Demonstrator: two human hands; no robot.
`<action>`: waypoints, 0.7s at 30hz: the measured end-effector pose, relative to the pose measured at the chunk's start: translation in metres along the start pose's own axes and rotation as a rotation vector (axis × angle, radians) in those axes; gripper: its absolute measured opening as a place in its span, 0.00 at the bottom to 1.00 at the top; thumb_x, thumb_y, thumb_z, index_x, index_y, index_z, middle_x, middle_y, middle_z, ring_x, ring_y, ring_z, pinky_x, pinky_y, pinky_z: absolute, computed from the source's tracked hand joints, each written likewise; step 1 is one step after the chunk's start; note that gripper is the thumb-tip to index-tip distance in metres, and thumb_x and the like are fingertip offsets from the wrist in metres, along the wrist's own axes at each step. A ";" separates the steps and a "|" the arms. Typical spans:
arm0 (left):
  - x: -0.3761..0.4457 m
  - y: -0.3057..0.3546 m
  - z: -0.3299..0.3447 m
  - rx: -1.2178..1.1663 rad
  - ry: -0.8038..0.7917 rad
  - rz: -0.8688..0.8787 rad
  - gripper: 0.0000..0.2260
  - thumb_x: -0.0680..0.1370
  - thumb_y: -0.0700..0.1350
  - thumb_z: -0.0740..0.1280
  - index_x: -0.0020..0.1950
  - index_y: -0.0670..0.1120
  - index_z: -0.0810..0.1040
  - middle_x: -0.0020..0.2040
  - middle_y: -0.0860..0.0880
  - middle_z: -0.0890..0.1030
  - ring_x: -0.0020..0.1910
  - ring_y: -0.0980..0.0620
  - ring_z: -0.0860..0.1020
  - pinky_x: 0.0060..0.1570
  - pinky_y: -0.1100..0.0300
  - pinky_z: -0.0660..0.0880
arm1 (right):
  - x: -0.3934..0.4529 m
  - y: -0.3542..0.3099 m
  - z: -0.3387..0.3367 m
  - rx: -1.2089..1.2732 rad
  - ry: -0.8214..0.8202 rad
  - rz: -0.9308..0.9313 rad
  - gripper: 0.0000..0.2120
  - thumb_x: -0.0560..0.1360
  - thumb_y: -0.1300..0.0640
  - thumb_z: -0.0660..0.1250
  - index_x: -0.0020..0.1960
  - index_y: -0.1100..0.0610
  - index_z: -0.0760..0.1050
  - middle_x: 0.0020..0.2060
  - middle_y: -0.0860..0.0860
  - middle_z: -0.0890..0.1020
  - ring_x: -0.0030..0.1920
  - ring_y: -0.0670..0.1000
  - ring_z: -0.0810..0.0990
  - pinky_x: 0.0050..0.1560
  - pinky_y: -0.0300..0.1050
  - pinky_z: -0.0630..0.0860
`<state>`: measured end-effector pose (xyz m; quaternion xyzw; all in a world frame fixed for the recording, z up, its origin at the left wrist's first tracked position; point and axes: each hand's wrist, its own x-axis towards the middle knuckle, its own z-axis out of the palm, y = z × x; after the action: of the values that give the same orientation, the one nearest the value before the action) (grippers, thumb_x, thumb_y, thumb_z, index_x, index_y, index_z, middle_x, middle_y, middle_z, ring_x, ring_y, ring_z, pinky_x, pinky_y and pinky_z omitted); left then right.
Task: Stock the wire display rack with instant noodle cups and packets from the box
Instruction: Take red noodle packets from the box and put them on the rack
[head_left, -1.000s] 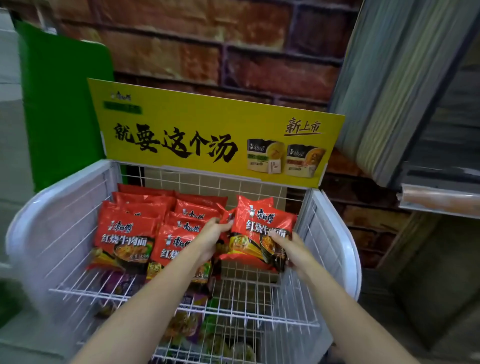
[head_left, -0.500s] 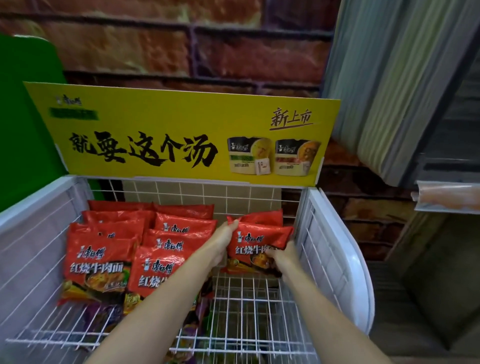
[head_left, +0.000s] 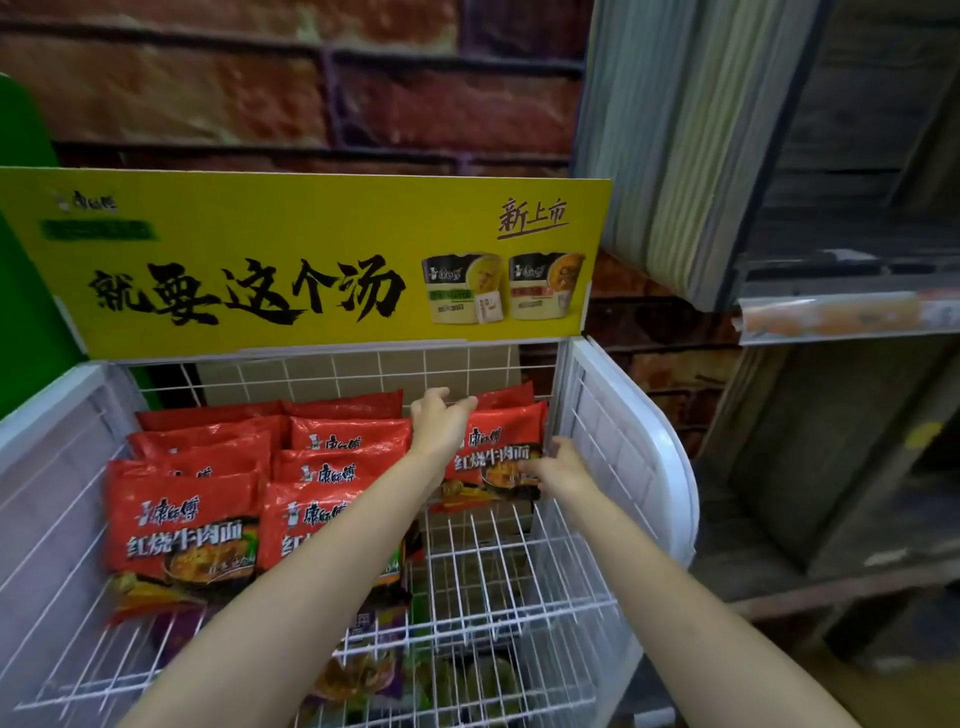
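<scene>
While the left hand (head_left: 441, 423) grips the red noodle packet's (head_left: 498, 457) top edge, the right hand (head_left: 558, 470) grasps its lower right corner, holding it upright on the wire rack (head_left: 519, 582) shelf between both grips.

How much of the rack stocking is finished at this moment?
Done: two columns of red noodle packets fill the left and middle of the wire rack. In hand: the left hand and right hand hold the right-column packet at the back. Left: bare wire before it. No box or cups in view.

Glossy plastic packets (head_left: 182, 525), white-coated wire rack (head_left: 498, 582)
</scene>
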<state>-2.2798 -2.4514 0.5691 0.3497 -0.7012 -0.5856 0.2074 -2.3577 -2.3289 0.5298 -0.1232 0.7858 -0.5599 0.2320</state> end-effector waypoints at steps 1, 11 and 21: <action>-0.006 0.001 0.000 -0.007 -0.018 -0.011 0.21 0.79 0.48 0.63 0.70 0.45 0.65 0.71 0.45 0.61 0.68 0.44 0.66 0.68 0.50 0.63 | -0.009 -0.002 0.000 0.011 0.005 -0.009 0.17 0.73 0.65 0.68 0.59 0.58 0.68 0.51 0.51 0.74 0.57 0.55 0.76 0.58 0.49 0.73; -0.082 0.004 0.047 -0.231 -0.394 0.006 0.04 0.76 0.36 0.63 0.45 0.42 0.77 0.37 0.47 0.77 0.32 0.54 0.75 0.28 0.66 0.72 | -0.105 -0.006 -0.032 -0.043 0.045 -0.071 0.02 0.78 0.63 0.61 0.46 0.60 0.71 0.37 0.57 0.79 0.31 0.49 0.76 0.27 0.34 0.73; -0.134 0.032 0.113 -0.093 -0.652 0.060 0.04 0.76 0.41 0.65 0.42 0.45 0.77 0.35 0.48 0.79 0.28 0.54 0.72 0.28 0.65 0.66 | -0.166 0.019 -0.123 -0.066 0.245 -0.043 0.09 0.79 0.60 0.61 0.53 0.64 0.76 0.34 0.52 0.81 0.30 0.46 0.77 0.32 0.37 0.71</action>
<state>-2.2770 -2.2746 0.5905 0.1132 -0.7133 -0.6916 0.0051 -2.2755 -2.1460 0.5823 -0.0781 0.8234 -0.5495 0.1179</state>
